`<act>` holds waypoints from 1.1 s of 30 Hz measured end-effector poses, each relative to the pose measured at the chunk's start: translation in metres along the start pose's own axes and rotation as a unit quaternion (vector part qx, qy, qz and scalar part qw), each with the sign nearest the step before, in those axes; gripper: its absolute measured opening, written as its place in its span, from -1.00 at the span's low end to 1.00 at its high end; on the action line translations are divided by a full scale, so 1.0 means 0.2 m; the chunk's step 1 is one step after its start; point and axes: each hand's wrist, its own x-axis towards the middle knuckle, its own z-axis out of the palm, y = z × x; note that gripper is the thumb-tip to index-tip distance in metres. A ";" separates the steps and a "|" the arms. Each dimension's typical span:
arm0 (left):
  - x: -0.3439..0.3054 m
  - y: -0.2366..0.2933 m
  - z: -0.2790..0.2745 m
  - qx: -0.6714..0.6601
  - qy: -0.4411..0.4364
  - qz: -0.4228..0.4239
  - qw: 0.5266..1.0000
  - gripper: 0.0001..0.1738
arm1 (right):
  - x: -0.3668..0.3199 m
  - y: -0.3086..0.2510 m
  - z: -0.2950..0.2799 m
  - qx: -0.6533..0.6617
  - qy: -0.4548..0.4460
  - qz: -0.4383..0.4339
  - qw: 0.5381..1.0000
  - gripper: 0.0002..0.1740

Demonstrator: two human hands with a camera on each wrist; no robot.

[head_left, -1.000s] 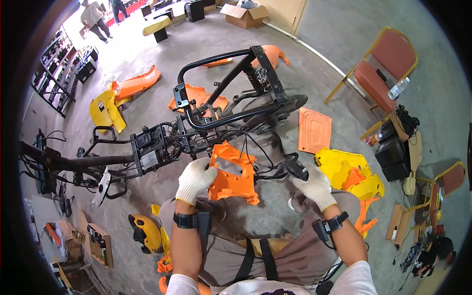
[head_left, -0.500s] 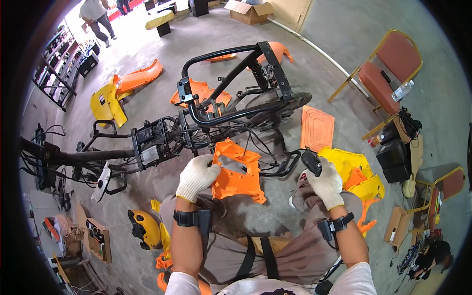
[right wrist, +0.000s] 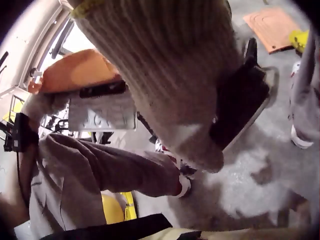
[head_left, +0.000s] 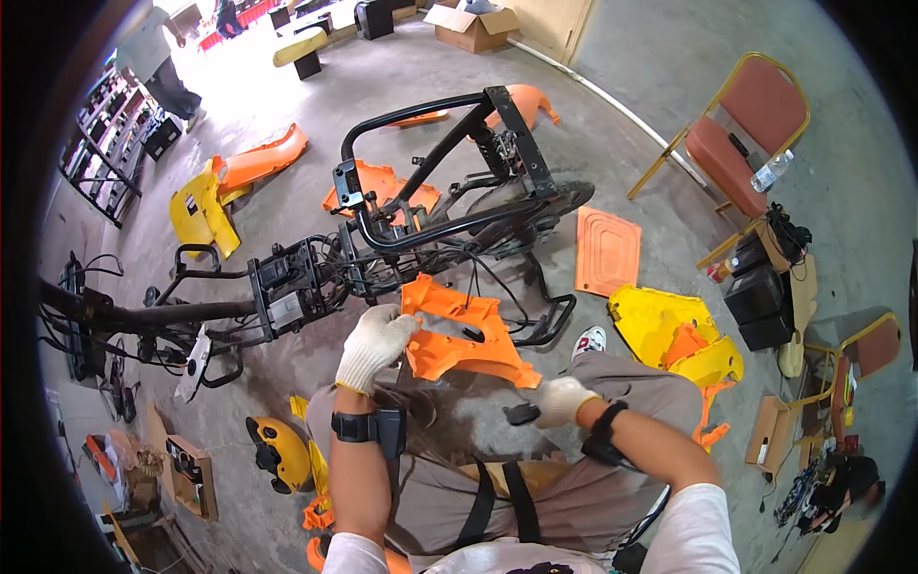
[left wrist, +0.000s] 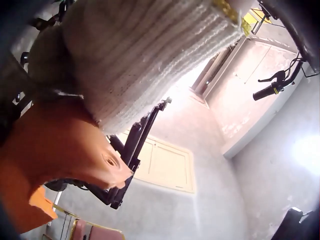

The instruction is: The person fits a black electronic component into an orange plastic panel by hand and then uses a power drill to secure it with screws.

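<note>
In the head view the gloved left hand (head_left: 374, 346) grips the left edge of an orange plastic frame piece (head_left: 459, 352) with a large opening. That piece (left wrist: 65, 145) also fills the lower left of the left wrist view, under the glove. The gloved right hand (head_left: 564, 402) holds a small black object (head_left: 521, 414) just below the piece's lower right corner, over the lap. In the right wrist view the black object (right wrist: 240, 102) lies in the curled fingers; what it is I cannot tell.
Behind the hands lies a black vehicle frame (head_left: 430, 230) with cables. Orange panels (head_left: 608, 252) and yellow panels (head_left: 669, 330) are on the floor. A red chair (head_left: 732, 158) stands at the right, a yellow helmet (head_left: 281, 454) lies lower left, and a person (head_left: 153, 57) is at the upper left.
The right hand has moved down and left with the black object, nearer the orange piece. The orange piece has tilted, its right end lower. The person at the back has moved left and closer.
</note>
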 end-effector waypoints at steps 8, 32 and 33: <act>0.01 -0.02 0.01 -0.049 -0.014 -0.025 0.998 -0.71 | 0.14 -0.27 0.02 0.104 0.112 -0.083 0.985 -0.37; -0.05 0.05 0.13 -0.078 -0.085 -0.028 0.993 -0.67 | 0.17 -0.62 0.00 0.192 0.275 -0.198 0.921 -0.26; -0.05 0.05 0.13 -0.073 -0.084 -0.026 0.993 -0.67 | 0.17 -0.62 0.00 0.198 0.287 -0.199 0.916 -0.25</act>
